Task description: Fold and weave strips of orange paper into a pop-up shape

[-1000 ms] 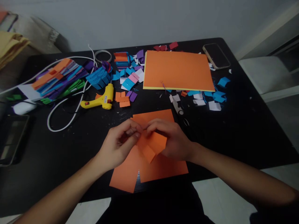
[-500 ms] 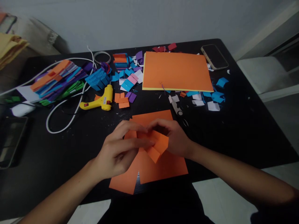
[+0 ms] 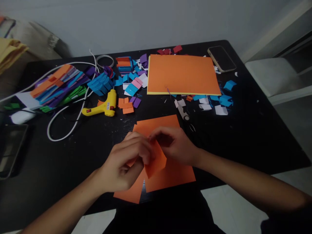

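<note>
A small folded orange paper piece (image 3: 156,160) is held up between both hands. My left hand (image 3: 128,161) is closed on its left side, fingers curled over it. My right hand (image 3: 174,144) pinches its upper edge from the right. Beneath the hands lie flat orange sheets (image 3: 179,174), with a cut or gap between them near the table's front edge. The fingertips partly hide the folded piece. To the right of the sheets, scissors (image 3: 185,117) lie with their dark part hard to make out on the black table.
A yellow glue gun (image 3: 109,104) lies left of centre near a white cable (image 3: 50,125). Folded paper stacks (image 3: 60,85) are at the back left. An orange sheet stack (image 3: 184,74), paper pieces (image 3: 221,110) and a phone (image 3: 221,58) sit farther back. Another phone (image 3: 12,149) is at left.
The folded orange piece has turned more upright and moved slightly left. My left fingers have curled in around it, and my right hand has shifted a little to the left.
</note>
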The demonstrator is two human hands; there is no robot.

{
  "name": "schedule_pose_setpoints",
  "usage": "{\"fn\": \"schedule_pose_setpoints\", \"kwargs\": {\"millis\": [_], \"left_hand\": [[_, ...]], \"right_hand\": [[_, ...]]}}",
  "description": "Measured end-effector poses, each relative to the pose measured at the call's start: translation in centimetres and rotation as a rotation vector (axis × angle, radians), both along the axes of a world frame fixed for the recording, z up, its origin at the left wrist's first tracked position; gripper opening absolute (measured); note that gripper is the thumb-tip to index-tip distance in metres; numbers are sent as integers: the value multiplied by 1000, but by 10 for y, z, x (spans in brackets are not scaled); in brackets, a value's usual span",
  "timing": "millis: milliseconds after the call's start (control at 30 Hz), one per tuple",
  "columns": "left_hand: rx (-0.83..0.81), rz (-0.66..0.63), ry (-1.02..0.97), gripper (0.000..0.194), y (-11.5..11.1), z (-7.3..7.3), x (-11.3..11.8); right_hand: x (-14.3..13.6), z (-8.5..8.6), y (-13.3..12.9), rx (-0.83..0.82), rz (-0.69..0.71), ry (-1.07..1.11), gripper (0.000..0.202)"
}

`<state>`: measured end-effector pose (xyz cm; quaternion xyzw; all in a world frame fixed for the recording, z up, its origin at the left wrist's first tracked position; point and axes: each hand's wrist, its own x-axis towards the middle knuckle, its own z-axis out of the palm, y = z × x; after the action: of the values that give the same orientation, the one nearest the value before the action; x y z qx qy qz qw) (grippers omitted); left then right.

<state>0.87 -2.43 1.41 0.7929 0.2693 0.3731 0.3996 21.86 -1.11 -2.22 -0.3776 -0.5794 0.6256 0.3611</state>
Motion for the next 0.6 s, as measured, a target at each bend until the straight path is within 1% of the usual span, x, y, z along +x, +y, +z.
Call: {"fn": "schedule_pose_setpoints", "kwargs": {"millis": [133,233,300,433,533,600], "left_hand": [[9,41,-21,28,-3,-2,-4],[25,67,-25,27,-5,-1,-6],[40,95,-26,26,-6,1,-6],[86,164,-39,24,-6,6,-4],[106,187,-45,25,-6,7,-4],[105,193,-44,25,-6,7,-5]], "right_hand": [[1,3,0,150,5,-86,19],[1,5,-1,225,11,-110,13],[0,4,-1,232,24,-118,10],[0,2,-2,224,43,-100,10],[2,5,-1,215,59,-91,15],[4,9,0,170,91,-74,19]]}}
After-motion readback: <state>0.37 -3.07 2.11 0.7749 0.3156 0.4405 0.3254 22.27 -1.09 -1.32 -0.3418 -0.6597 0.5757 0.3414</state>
